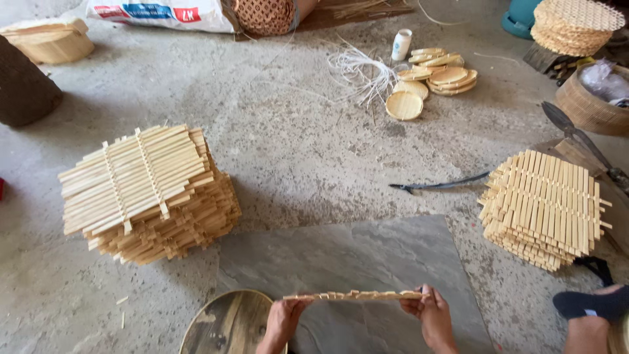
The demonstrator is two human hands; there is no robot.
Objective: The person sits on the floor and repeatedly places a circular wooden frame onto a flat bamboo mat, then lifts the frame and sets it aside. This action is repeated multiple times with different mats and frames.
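Observation:
My left hand (283, 319) and my right hand (434, 316) hold a flat bamboo slat mat (357, 295) by its two ends, edge-on and level, above a grey stone slab (354, 262). A tall stack of the same slat mats (147, 193) stands on the concrete floor to the left. A second, lower stack of slat mats (542, 206) lies to the right. A round dark wooden board (226, 324) sits just left of my left hand.
Small round bamboo lids (432, 75) and a white bottle (401, 44) lie at the back by loose white fibres (360, 69). A woven basket (590, 105), a stack of woven discs (573, 23), a large blade (576, 134) and a sandalled foot (590, 305) are at the right.

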